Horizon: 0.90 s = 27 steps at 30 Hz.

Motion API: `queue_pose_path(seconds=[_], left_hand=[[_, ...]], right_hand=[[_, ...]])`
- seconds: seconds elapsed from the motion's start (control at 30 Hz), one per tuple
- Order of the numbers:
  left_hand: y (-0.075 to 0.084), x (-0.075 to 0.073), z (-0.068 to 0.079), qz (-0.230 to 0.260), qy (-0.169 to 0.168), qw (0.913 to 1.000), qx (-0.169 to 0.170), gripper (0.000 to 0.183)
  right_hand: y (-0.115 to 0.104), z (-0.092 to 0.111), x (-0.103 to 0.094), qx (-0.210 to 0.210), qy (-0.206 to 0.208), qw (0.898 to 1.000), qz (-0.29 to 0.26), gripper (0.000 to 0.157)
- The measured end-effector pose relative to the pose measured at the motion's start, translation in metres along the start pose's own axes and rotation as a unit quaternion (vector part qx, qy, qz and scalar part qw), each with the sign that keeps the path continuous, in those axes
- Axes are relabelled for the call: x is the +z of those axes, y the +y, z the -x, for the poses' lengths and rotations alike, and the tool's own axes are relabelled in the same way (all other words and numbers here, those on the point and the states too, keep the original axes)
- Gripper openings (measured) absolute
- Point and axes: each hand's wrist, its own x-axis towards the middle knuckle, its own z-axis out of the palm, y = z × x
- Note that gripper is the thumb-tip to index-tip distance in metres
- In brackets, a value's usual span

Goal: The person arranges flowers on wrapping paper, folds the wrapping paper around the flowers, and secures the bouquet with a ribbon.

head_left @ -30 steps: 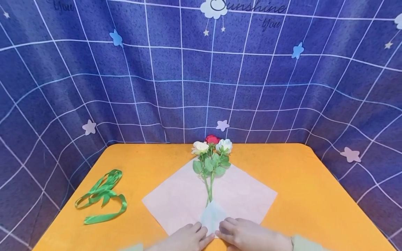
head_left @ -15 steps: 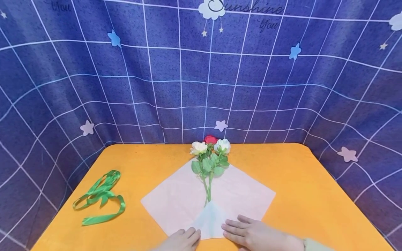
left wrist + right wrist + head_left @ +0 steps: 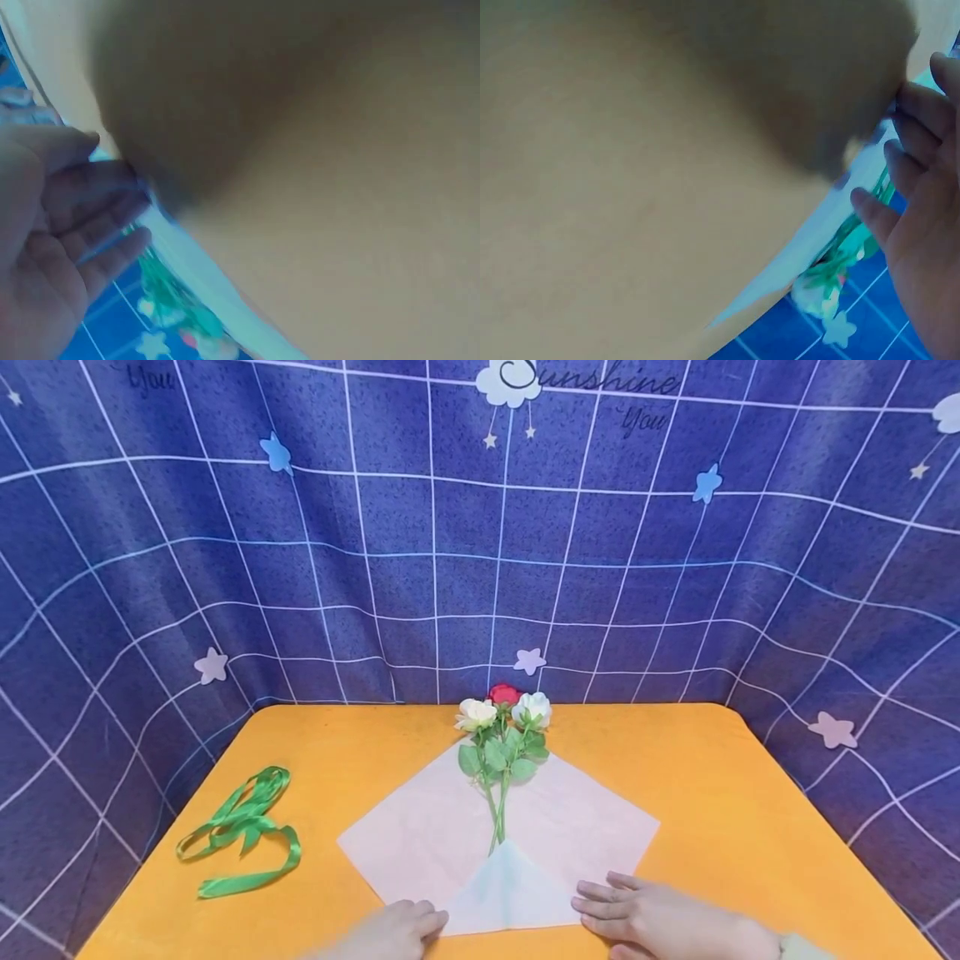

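A pale pink sheet of wrapping paper [image 3: 405,843] lies diamond-wise, its near corner folded up into a bluish-white triangular flap [image 3: 506,893]. Over the sheet's far corner lie a cream rose [image 3: 476,714], a red rose [image 3: 504,694] and a pale bluish-white rose [image 3: 532,710]; the flap's tip is at their stem ends. My left hand [image 3: 393,931] touches the left end of the folded edge, fingers loosely extended in the left wrist view. At the right end, my right hand [image 3: 648,914] rests flat, fingertips on the paper, fingers spread in the right wrist view.
A loose green satin ribbon [image 3: 247,827] lies coiled on the left of the orange-covered table [image 3: 750,827]. Behind the table's far edge hangs a blue gridded curtain [image 3: 465,585] with stars and clouds, which also surrounds both sides.
Both hands have slid apart along the folded edge, left hand leftward and right hand rightward, leaving the flap wider and flatter. Roses and ribbon have stayed put.
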Motion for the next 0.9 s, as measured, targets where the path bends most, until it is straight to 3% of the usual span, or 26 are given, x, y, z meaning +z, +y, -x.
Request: queue_pose_path(seconds=[0.07,0.17,0.3,0.43,0.57,0.8,0.9], left_hand=[[-0.003,-0.003,0.004,0.046,0.001,0.9989,-0.003,0.049],[-0.007,-0.006,0.008,0.078,-0.011,0.9968,-0.007,0.057],[-0.009,-0.006,0.003,0.049,0.008,0.9987,0.013,0.048],[-0.008,-0.006,-0.004,0.001,0.036,0.9991,0.025,0.017],[-0.01,-0.008,-0.008,-0.02,0.042,0.9986,0.026,0.013],[-0.014,-0.013,-0.015,0.007,-0.004,0.9997,0.023,0.016],[-0.011,-0.016,-0.018,0.0,-0.018,0.9996,0.022,0.014]], right_hand=[[0.002,0.002,-0.001,-0.005,0.011,1.0,-0.008,0.04],[0.004,0.002,-0.002,-0.014,0.028,0.999,-0.028,0.034],[0.005,-0.006,-0.002,-0.015,0.051,0.997,-0.064,0.018],[0.002,-0.017,0.0,0.006,0.065,0.994,-0.092,0.011],[-0.004,-0.024,0.0,0.039,0.073,0.995,-0.065,0.006],[-0.012,-0.043,-0.002,0.084,0.049,0.995,-0.03,0.002],[-0.013,-0.053,0.001,0.088,0.039,0.995,-0.013,0.012]])
